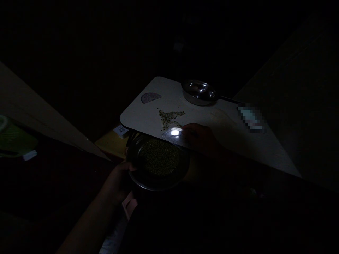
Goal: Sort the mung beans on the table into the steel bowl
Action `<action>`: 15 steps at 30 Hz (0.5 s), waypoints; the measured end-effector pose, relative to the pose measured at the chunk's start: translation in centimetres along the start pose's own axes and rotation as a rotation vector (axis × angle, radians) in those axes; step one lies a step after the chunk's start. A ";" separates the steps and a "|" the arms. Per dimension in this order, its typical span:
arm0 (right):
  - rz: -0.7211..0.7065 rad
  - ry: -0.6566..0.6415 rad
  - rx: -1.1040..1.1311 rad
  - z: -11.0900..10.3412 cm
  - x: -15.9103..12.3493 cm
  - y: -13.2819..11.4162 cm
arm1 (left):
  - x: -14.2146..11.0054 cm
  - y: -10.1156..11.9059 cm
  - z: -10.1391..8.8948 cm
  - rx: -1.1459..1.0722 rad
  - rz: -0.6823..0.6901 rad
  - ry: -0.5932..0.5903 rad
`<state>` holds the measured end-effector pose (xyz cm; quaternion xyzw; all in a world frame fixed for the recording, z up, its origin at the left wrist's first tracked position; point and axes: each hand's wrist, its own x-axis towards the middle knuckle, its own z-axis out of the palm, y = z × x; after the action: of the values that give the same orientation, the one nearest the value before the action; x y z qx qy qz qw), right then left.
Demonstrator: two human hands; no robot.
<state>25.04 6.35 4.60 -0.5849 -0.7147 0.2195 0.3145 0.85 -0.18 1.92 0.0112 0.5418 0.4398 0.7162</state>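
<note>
A green thing (17, 139) sits at the far left, too dark to name, with a small white patch at its lower edge. Further right, a small white box (121, 130) lies on a yellow surface (109, 143). The left hand (119, 183) holds a metal bowl (148, 187) by its left side, thumb over the rim. The bowl is at the near edge of a pale table (265, 151), just below the tabletop, and small greenish beans (159, 158) cover its bottom. On the table's left part is a half-round protractor shape (150, 98); whether it is loose or printed cannot be told. To its right, more beans (169, 118) lie scattered in a loose patch. Just nearer, the right hand (201, 137) holds a clear, shiny curved piece (172, 134) by its right end, near the table edge. Beyond that hand stands a second steel bowl (200, 99), upright. At the right lies a flat, blurred-out thing (251, 118).
</note>
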 end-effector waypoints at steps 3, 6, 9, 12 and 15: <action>0.043 0.047 -0.047 -0.3 0.3 0.5 | 0.0 0.0 0.2 0.036 0.021 0.026; 0.036 0.056 -0.049 0.2 1.0 0.5 | -0.1 -0.1 0.3 0.071 0.016 0.032; -0.004 0.065 -0.047 1.0 1.8 0.2 | -0.1 0.0 0.1 0.095 0.018 0.035; -0.034 0.054 -0.044 1.5 2.2 -0.1 | 0.0 0.0 0.0 0.086 0.022 0.046; -0.072 -0.002 -0.022 1.6 2.0 -0.2 | 0.1 -0.1 0.0 0.053 0.029 0.014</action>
<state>23.52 8.34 4.05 -0.5621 -0.7378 0.2009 0.3152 0.94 -0.15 1.80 0.0350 0.5579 0.4358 0.7055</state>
